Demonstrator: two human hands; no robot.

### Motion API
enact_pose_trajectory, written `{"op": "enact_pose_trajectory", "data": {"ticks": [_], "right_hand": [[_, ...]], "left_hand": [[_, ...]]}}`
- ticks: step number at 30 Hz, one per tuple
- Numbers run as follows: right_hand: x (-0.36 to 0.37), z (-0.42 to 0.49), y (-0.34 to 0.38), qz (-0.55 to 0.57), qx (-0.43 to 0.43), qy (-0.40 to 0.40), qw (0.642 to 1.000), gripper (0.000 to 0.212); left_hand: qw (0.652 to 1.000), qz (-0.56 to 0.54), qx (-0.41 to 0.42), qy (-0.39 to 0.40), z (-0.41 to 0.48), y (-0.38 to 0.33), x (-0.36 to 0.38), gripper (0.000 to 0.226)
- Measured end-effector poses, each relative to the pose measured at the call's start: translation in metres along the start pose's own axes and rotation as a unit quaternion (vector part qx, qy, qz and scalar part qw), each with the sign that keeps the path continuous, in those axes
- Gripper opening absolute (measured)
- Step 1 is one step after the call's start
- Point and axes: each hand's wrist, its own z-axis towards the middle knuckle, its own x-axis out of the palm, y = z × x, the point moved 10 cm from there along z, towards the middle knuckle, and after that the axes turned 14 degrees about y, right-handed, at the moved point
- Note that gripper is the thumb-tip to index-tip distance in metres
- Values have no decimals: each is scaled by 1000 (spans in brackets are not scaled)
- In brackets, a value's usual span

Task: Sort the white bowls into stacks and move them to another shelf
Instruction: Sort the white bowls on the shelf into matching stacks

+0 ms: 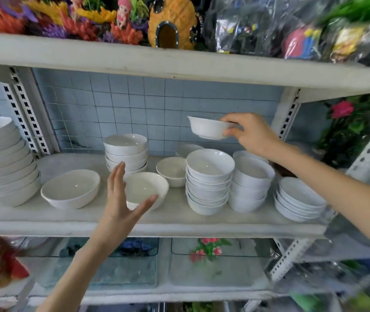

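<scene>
My right hand point(250, 132) grips a small white bowl point(206, 129) by its rim and holds it in the air above a stack of white bowls point(208, 181) on the middle shelf point(148, 228). My left hand point(121, 199) is open, fingers spread, just in front of a single white bowl point(144, 188) near the shelf's front. Another single bowl point(71, 188) lies to its left and a small one point(172, 171) behind it. More stacks stand at the back point(125, 152), right of centre point(250, 183) and far right point(298, 199).
A tall stack of larger white bowls point(3, 163) fills the left end. The shelf above point(134, 59) carries colourful ornaments and bagged toys. The shelf below holds glass trays point(121, 266) and artificial flowers point(206, 247). Metal uprights point(288, 113) frame the bay.
</scene>
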Motion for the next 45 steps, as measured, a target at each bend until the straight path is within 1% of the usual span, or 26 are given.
{"op": "enact_pose_trajectory", "data": {"ticks": [3, 4, 6, 7, 9, 12, 16, 18, 21, 25, 28, 30, 33, 37, 41, 45], "right_hand": [[-15, -37, 2, -21, -5, -29, 999, 18], [-19, -49, -1, -28, 1, -37, 999, 17], [-24, -73, -11, -34, 19, -46, 998, 16], [-27, -85, -16, -33, 27, -52, 998, 17], [-36, -109, -26, -35, 40, -68, 996, 19], [-48, -139, -45, -35, 64, -85, 994, 22], [-56, -167, -85, -48, 99, -87, 990, 22], [-57, -178, -104, -48, 107, -85, 989, 23], [-51, -191, -127, -53, 105, -74, 990, 24], [-39, -194, -157, -62, 101, -56, 991, 26], [-29, -190, -166, -100, 79, -29, 991, 27], [-25, -190, -166, -148, 44, -33, 987, 31], [-13, -192, -175, -170, 16, -22, 985, 38], [-4, -196, -182, -182, -8, -10, 983, 38], [-2, -198, -186, -180, -19, -6, 983, 47], [2, -199, -187, -177, -28, -3, 984, 56]], "left_hand": [[999, -18, 50, 12, -3, -36, 26, 92], [997, -27, 65, 27, -3, -46, 38, 91], [993, -44, 90, 69, -3, -66, 66, 79], [989, -58, 98, 90, -2, -76, 80, 74], [980, -100, 104, 136, -1, -94, 110, 70], [967, -127, 99, 200, 3, -110, 155, 60], [950, -147, 47, 272, 8, -104, 214, 51], [946, -144, 32, 289, 11, -101, 239, 51], [945, -115, 17, 305, 20, -102, 274, 60], [954, -28, 33, 296, 40, -105, 316, 75], [962, -12, 23, 273, 53, -98, 339, 83], [968, -6, 20, 248, 62, -96, 347, 85], [974, -36, 19, 223, 74, -93, 359, 87], [979, -55, 3, 199, 82, -86, 366, 87], [981, -88, -1, 174, 87, -81, 367, 75], [981, -104, -1, 162, 90, -78, 367, 79]]}}
